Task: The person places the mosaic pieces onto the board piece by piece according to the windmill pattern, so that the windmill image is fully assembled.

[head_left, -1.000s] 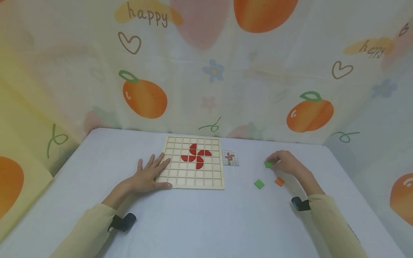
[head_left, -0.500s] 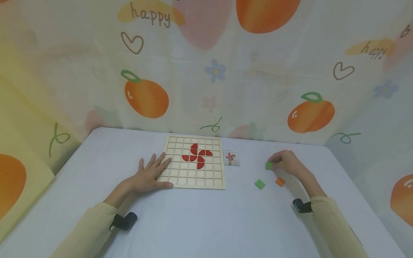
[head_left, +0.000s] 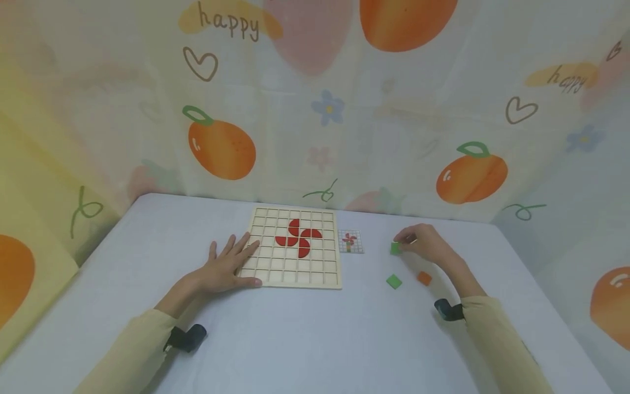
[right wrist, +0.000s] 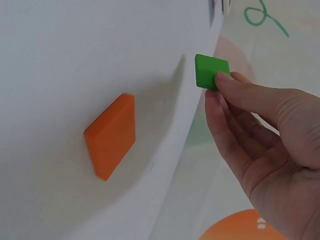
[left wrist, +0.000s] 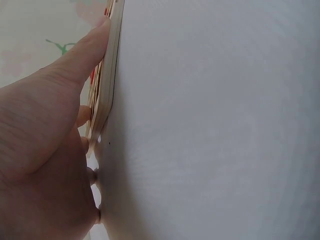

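With fingers spread, my left hand (head_left: 223, 268) rests on the left edge and lower left corner of a wooden grid board (head_left: 290, 278). Several red rounded tiles (head_left: 310, 233) sit in its middle cells in a pinwheel shape. My right hand (head_left: 427, 243) pinches a green square tile (right wrist: 207, 72) between thumb and fingers, held above the table. Below that hand, an orange square tile (head_left: 424, 278) and another green square tile (head_left: 394, 282) lie on the table. In the right wrist view the orange tile (right wrist: 112, 137) appears close to the camera.
A small pattern card (head_left: 350, 241) lies against the board's right side, showing a red pinwheel with green and brown below. The white-covered table (head_left: 305, 339) ends at a fruit-print curtain (head_left: 280, 137) at the back.
My right hand has lifted the pinched green tile slightly and moved left with it, toward the card. The left hand has stayed in place on the board.
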Action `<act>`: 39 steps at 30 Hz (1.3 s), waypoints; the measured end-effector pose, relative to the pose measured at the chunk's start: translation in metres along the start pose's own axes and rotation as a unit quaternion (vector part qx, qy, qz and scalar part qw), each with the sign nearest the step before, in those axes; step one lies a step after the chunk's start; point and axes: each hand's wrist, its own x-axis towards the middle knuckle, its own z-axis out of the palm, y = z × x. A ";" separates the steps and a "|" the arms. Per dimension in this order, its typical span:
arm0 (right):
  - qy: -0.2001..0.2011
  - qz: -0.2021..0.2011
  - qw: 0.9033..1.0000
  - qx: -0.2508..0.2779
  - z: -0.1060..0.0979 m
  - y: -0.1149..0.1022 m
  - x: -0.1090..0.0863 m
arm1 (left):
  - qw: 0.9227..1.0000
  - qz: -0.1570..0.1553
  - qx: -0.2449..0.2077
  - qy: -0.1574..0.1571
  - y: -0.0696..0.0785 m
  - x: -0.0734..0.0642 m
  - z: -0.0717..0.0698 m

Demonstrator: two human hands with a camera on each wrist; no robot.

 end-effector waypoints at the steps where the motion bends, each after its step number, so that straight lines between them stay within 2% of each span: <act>1: -0.001 -0.001 1.000 0.001 0.001 -0.002 0.001 | 1.000 0.000 0.000 0.000 0.000 0.000 0.000; 13: -0.009 -0.001 1.000 0.016 0.011 -0.027 0.016 | 1.000 0.006 -0.004 0.003 0.001 -0.001 0.000; 21: -0.006 -0.026 0.999 0.028 0.025 -0.046 0.026 | 1.000 -0.001 0.004 -0.002 0.000 -0.001 -0.001; 30: -0.004 -0.075 0.997 0.033 0.041 -0.067 0.037 | 1.000 -0.002 0.004 -0.006 0.000 0.000 -0.001; 39: -0.006 -0.077 0.995 0.057 0.057 -0.090 0.049 | 1.000 0.001 -0.001 -0.002 -0.002 0.000 0.000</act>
